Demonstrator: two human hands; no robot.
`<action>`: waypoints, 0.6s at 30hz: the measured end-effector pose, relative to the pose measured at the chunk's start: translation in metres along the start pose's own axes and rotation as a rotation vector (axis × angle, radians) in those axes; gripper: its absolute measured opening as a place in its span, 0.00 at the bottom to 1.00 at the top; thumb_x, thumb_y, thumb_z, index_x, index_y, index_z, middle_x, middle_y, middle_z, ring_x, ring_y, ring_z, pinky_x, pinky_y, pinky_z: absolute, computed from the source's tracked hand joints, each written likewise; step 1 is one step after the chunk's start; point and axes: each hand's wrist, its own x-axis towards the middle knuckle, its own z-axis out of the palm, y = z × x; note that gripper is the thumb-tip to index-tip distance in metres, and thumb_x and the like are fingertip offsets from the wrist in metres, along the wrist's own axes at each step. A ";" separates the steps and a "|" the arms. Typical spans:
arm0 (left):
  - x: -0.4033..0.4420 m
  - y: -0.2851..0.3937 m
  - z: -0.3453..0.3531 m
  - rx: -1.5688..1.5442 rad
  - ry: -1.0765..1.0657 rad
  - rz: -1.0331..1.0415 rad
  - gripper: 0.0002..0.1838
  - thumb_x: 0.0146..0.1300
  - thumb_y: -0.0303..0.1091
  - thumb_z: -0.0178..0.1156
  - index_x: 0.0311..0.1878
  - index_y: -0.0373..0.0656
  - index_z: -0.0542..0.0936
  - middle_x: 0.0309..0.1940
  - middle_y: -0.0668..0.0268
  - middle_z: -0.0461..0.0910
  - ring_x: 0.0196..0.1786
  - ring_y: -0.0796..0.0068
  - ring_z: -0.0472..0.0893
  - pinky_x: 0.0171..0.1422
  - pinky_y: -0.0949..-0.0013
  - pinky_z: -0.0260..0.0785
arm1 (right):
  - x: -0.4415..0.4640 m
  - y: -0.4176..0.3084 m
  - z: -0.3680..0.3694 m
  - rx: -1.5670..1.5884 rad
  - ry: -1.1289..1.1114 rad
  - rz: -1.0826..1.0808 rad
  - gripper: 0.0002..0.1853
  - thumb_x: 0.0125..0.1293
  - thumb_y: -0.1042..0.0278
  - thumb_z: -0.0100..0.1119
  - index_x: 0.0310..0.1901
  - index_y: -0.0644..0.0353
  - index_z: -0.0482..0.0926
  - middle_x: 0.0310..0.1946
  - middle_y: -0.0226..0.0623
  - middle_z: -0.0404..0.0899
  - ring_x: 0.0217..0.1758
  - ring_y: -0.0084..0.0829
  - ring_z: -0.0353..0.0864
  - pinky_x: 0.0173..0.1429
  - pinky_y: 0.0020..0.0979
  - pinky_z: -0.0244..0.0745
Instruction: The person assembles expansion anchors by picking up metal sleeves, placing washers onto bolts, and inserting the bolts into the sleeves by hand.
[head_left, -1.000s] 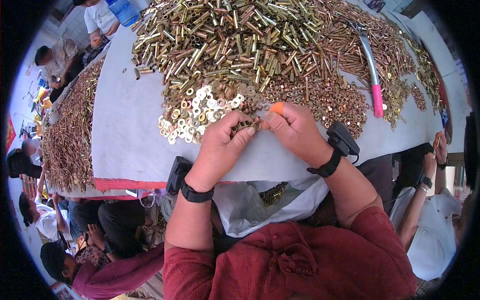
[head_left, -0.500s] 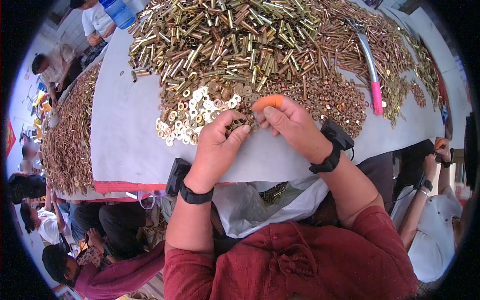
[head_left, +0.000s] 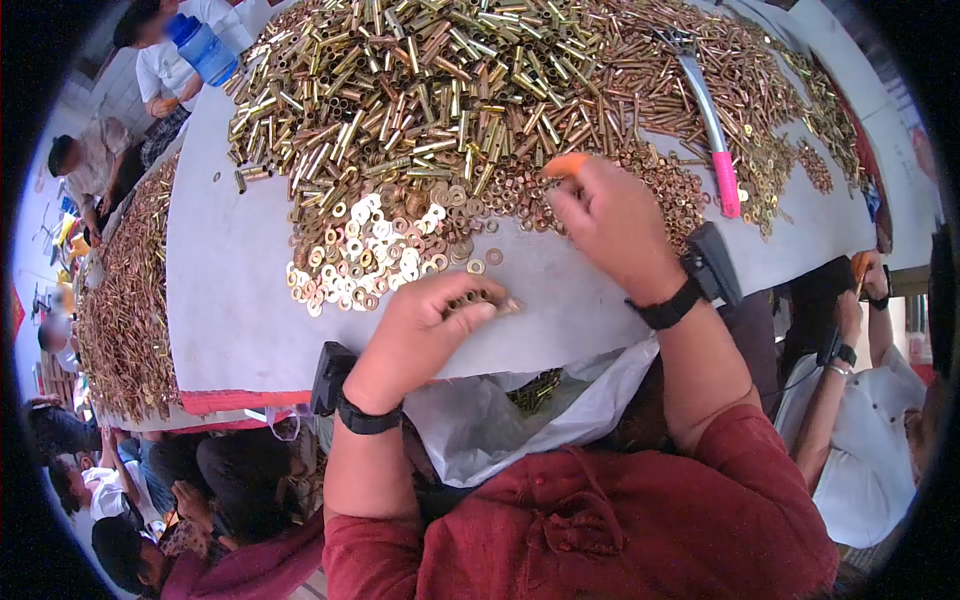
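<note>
My left hand (head_left: 425,325) is closed around several short brass-coloured sleeves (head_left: 474,297), their open round ends showing between thumb and fingers. It hovers over the front part of the table, just below the pile of flat washers (head_left: 360,245). My right hand (head_left: 610,215), with an orange cover (head_left: 566,166) on a finger, reaches to the left edge of the small nuts (head_left: 650,175). Its thumb and fingers are drawn together there; what lies between them is too small to make out. Behind both hands rises a large heap of brass-coloured tubes (head_left: 400,80).
A tool with a pink handle (head_left: 726,185) lies on the right of the grey table (head_left: 230,300). A white plastic bag (head_left: 500,445) hangs at the front edge. A blue bottle (head_left: 205,52) stands back left. Other people sit around, one on the right (head_left: 860,450).
My left hand has moved down and toward me with the sleeves, away from the washers. My right hand has left it and gone up and right to the nuts. The view has shifted slightly.
</note>
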 end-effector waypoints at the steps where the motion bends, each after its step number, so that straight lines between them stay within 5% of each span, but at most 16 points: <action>1: 0.000 0.000 0.002 -0.002 0.003 -0.004 0.08 0.67 0.30 0.62 0.47 0.37 0.82 0.41 0.65 0.85 0.44 0.75 0.81 0.53 0.70 0.72 | 0.001 0.003 -0.004 -0.303 0.153 -0.001 0.15 0.63 0.67 0.64 0.51 0.57 0.79 0.40 0.40 0.81 0.43 0.37 0.82 0.49 0.35 0.76; 5: 0.003 -0.003 0.004 -0.119 0.125 -0.092 0.11 0.69 0.27 0.58 0.52 0.38 0.80 0.39 0.67 0.83 0.37 0.80 0.78 0.46 0.74 0.72 | 0.003 0.015 0.011 -0.348 0.171 -0.087 0.15 0.61 0.67 0.64 0.50 0.57 0.79 0.37 0.42 0.79 0.43 0.45 0.80 0.47 0.41 0.75; 8: 0.005 0.001 0.000 -0.506 0.170 -0.225 0.18 0.70 0.22 0.50 0.62 0.38 0.71 0.40 0.68 0.82 0.26 0.89 0.63 0.31 0.83 0.59 | 0.007 0.014 0.015 -0.261 0.167 -0.070 0.15 0.60 0.67 0.64 0.49 0.56 0.78 0.36 0.41 0.78 0.42 0.44 0.79 0.47 0.43 0.74; 18: 0.004 -0.002 -0.001 -0.562 0.234 -0.228 0.12 0.72 0.25 0.51 0.57 0.40 0.69 0.41 0.66 0.83 0.26 0.87 0.67 0.29 0.81 0.62 | 0.024 0.022 0.015 -0.241 0.334 -0.135 0.08 0.63 0.65 0.63 0.42 0.54 0.80 0.36 0.41 0.78 0.42 0.44 0.79 0.44 0.42 0.76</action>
